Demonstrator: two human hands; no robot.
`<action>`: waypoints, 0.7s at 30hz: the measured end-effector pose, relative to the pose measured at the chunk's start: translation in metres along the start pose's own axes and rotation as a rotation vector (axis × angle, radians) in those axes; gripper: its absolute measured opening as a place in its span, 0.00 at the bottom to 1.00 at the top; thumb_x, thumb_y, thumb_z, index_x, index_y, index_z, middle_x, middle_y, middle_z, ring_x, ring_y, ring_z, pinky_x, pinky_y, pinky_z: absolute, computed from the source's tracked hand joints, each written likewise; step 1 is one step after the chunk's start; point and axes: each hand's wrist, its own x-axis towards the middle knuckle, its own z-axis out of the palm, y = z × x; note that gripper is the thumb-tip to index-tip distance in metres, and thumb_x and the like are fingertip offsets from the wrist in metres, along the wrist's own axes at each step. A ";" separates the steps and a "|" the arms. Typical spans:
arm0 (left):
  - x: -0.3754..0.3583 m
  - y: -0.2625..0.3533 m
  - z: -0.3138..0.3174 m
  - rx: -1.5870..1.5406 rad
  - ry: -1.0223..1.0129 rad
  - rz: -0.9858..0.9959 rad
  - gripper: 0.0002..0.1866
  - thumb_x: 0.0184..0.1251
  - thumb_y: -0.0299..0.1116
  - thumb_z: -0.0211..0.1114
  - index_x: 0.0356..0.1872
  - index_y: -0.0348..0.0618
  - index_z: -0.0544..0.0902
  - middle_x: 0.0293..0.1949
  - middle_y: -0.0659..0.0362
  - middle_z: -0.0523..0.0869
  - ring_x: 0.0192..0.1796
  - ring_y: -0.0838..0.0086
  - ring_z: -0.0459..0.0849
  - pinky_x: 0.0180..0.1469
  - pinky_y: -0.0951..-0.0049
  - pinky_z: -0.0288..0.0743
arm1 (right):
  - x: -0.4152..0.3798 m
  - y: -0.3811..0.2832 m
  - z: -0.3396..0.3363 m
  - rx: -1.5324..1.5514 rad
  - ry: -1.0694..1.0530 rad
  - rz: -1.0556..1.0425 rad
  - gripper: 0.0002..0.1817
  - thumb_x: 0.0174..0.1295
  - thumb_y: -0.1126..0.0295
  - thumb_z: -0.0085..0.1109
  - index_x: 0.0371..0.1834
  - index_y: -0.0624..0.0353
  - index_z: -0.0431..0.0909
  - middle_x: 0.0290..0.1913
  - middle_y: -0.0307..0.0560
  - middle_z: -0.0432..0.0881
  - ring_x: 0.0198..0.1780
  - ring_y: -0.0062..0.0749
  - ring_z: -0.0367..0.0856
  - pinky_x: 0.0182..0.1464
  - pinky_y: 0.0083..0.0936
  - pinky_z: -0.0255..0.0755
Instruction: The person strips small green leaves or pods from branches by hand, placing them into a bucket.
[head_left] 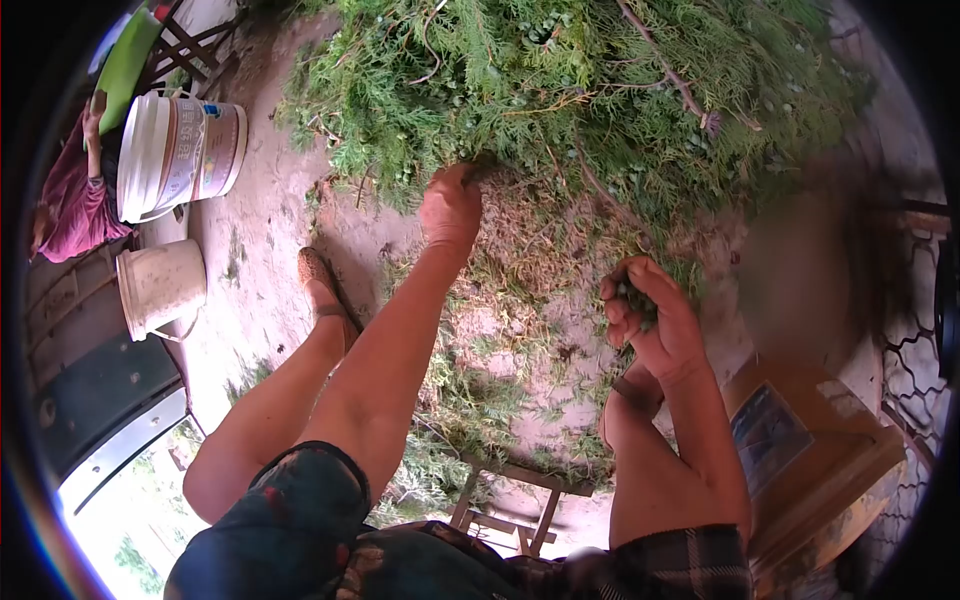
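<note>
A large heap of green conifer branches with small bluish cones fills the top of the head view. My left hand reaches to the near edge of the heap, its fingers curled and partly hidden at the foliage. What it grips is too dark to make out. To the right and nearer my body, my right hand is turned palm up with curled fingers around small green pieces. Loose clippings lie scattered on the ground between and below my hands.
Two white buckets lie at the left, near a person in a pink top. A cardboard box stands at the lower right beside wire mesh. A small wooden stool is below, between my legs.
</note>
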 end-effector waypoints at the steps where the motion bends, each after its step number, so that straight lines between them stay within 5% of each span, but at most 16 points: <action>1: -0.002 0.005 -0.008 -0.161 -0.021 -0.077 0.13 0.60 0.33 0.61 0.47 0.46 0.77 0.39 0.56 0.83 0.34 0.65 0.83 0.34 0.65 0.78 | 0.001 0.001 0.000 0.026 0.022 -0.014 0.07 0.63 0.65 0.53 0.39 0.56 0.71 0.34 0.50 0.77 0.30 0.32 0.79 0.26 0.32 0.78; 3: -0.013 0.011 -0.023 -0.308 -0.040 -0.145 0.11 0.60 0.31 0.60 0.44 0.43 0.77 0.36 0.57 0.82 0.32 0.68 0.82 0.31 0.71 0.76 | 0.002 0.005 -0.005 0.064 0.034 -0.034 0.07 0.63 0.66 0.53 0.38 0.58 0.71 0.33 0.51 0.78 0.29 0.31 0.80 0.26 0.31 0.79; 5: -0.029 0.013 -0.030 -1.384 -0.360 -0.627 0.09 0.60 0.28 0.60 0.42 0.44 0.75 0.32 0.58 0.80 0.30 0.72 0.81 0.27 0.74 0.74 | 0.005 0.011 -0.016 0.197 0.050 0.047 0.07 0.63 0.67 0.52 0.37 0.59 0.72 0.35 0.50 0.78 0.31 0.30 0.81 0.29 0.32 0.80; 6: -0.039 0.011 -0.035 -1.711 -0.525 -0.653 0.09 0.61 0.27 0.57 0.42 0.45 0.73 0.34 0.58 0.79 0.32 0.73 0.81 0.28 0.75 0.74 | 0.005 0.015 -0.017 0.205 0.058 0.045 0.07 0.63 0.67 0.52 0.37 0.59 0.72 0.35 0.50 0.78 0.31 0.30 0.81 0.29 0.32 0.80; 9: -0.062 0.025 -0.050 -2.042 -0.742 -0.599 0.07 0.63 0.26 0.54 0.42 0.44 0.72 0.36 0.56 0.79 0.36 0.73 0.81 0.31 0.76 0.74 | 0.008 0.023 -0.013 0.166 0.080 0.044 0.07 0.64 0.68 0.51 0.39 0.59 0.72 0.36 0.50 0.79 0.34 0.31 0.82 0.32 0.33 0.80; 14: -0.073 0.058 -0.072 -2.011 -0.791 -0.592 0.13 0.63 0.27 0.51 0.49 0.40 0.73 0.48 0.48 0.78 0.49 0.61 0.78 0.49 0.67 0.75 | 0.012 0.028 -0.007 0.080 0.098 0.067 0.10 0.65 0.65 0.50 0.43 0.59 0.73 0.38 0.50 0.80 0.36 0.33 0.82 0.35 0.35 0.81; 17: -0.072 0.076 -0.082 -2.009 -0.907 -0.375 0.17 0.64 0.29 0.50 0.54 0.37 0.72 0.54 0.47 0.76 0.56 0.59 0.75 0.60 0.63 0.69 | 0.012 0.026 0.000 0.157 0.128 0.109 0.14 0.66 0.61 0.48 0.42 0.60 0.74 0.37 0.50 0.80 0.36 0.35 0.82 0.36 0.37 0.81; 19: -0.076 0.101 -0.109 -1.285 -0.951 0.105 0.18 0.66 0.32 0.51 0.54 0.35 0.74 0.56 0.50 0.75 0.58 0.63 0.73 0.62 0.66 0.66 | 0.009 0.022 0.012 0.188 0.165 0.113 0.15 0.67 0.60 0.46 0.41 0.61 0.74 0.36 0.50 0.80 0.35 0.35 0.82 0.36 0.38 0.81; 21: -0.079 0.103 -0.110 -1.396 -0.955 -0.020 0.18 0.67 0.36 0.54 0.52 0.35 0.77 0.52 0.53 0.80 0.55 0.67 0.76 0.61 0.70 0.66 | 0.011 0.022 0.013 0.219 0.199 0.123 0.16 0.67 0.58 0.45 0.39 0.61 0.75 0.34 0.50 0.80 0.35 0.36 0.82 0.37 0.40 0.81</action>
